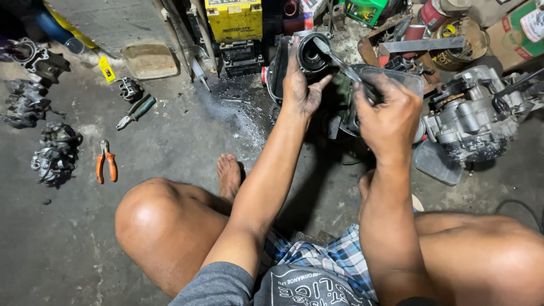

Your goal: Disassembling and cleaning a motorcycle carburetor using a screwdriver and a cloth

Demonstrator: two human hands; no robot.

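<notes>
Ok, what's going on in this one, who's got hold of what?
A person sits on a concrete floor working on a dark engine part. The left hand steadies its round housing while the right hand holds a metal tool with its tip at the opening. An engine block sits to the right; orange-handled pliers and other parts lie to the left.

At the top, in front of you, stands a yellow box-shaped battery point(234, 20) with a dark printed label. To its right you see a green box point(365, 10). A cardboard box point(518, 28) with a red and green label sits in the top right corner. A small yellow tag point(106, 69) lies on the floor to your left.
</notes>
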